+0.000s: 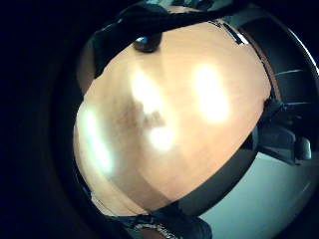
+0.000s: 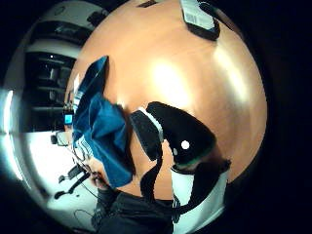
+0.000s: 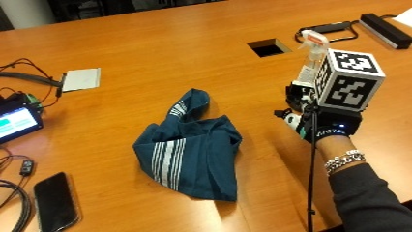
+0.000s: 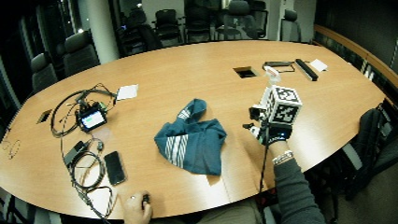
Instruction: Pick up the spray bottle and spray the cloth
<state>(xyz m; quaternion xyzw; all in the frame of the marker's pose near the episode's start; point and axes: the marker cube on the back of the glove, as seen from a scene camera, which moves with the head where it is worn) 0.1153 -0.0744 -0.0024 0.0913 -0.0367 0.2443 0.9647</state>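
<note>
On the wooden surface (image 3: 161, 43): one blue cloth (image 3: 190, 147) with white stripes, crumpled, near the middle; one spray bottle (image 3: 311, 55), upright, clear body with a white and orange head, standing well right of the cloth. One gloved right hand (image 3: 325, 125) sits just in front of the bottle, raised off the surface; whether it touches the bottle cannot be told, and the state of the fingers cannot be told from any view. Other items, one each: phone (image 3: 56, 200) at the near left edge, small screen device (image 3: 16, 122) with cables at far left, grey pad (image 3: 81, 79) beyond it, cable hatch (image 3: 269, 47) behind the bottle, black bar (image 3: 385, 29) at far right. Wide outside view adds a bare hand (image 4: 138, 205) resting at the near edge, and chairs around the surface. Thumb side palm view shows the cloth (image 2: 100, 129) beside the glove's straps; bottle not seen there. Little finger side view shows only bare wood (image 1: 174, 124) with glare.
</note>
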